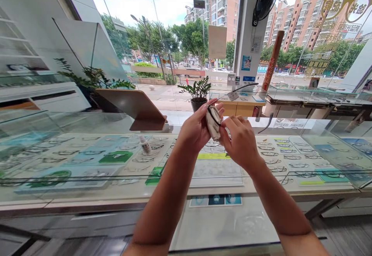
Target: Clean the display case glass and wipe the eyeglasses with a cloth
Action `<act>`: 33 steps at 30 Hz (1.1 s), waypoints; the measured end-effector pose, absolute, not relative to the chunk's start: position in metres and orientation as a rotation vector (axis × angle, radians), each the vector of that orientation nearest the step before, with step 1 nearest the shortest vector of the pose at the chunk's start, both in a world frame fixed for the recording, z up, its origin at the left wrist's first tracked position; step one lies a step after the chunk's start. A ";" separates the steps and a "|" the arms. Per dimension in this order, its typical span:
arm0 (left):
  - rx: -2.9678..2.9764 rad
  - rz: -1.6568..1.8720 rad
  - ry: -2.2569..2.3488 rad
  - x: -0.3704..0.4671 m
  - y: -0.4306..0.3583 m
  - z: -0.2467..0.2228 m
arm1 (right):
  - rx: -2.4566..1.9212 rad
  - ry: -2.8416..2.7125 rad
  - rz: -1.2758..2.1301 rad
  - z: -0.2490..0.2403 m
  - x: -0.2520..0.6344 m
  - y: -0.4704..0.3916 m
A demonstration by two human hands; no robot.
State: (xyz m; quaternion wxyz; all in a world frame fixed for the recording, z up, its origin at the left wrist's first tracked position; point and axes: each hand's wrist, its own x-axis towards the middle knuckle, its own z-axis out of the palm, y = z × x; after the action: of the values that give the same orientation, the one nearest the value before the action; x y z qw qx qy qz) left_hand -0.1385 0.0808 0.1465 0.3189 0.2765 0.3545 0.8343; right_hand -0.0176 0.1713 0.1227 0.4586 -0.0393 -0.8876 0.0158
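Above the glass display counter, both hands hold a pair of dark-framed glasses (220,123) with a pale cloth (213,127). My left hand (195,129) is wrapped round the cloth and one lens, its fingertips showing behind them. My right hand (241,140) pinches the frame near its middle, with thumb and fingers closed. One temple arm sticks up to the right over the hands, and the other end shows to the right of my right hand. A small white bottle (145,146) stands on the counter to the left of my hands.
The glass counter (174,192) holds rows of glasses, green and blue cards and a white tray. A brown-backed mirror or stand (130,103) rests on top at the left. Potted plants (198,93), a wall fan (266,0) and large windows lie beyond.
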 end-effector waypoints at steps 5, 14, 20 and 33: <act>0.599 2.124 0.823 -0.135 0.075 0.156 | -0.182 -2.252 -0.342 0.117 -0.025 0.161; 0.555 2.252 0.801 -0.148 0.072 0.153 | -0.128 -2.409 -0.237 0.128 -0.008 0.156; 0.998 2.623 1.160 -0.165 0.082 0.135 | 0.064 -2.382 0.874 0.147 0.016 0.193; 2.333 1.864 1.826 -0.148 0.060 0.144 | 0.299 -2.141 1.804 0.148 0.022 0.223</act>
State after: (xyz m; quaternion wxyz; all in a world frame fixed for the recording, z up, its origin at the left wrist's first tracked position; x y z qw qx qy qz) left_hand -0.1477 0.0599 0.1444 -0.1784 0.6558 0.5134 0.5239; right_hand 0.0223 0.2231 0.1484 0.1622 0.1046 -0.7503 0.6323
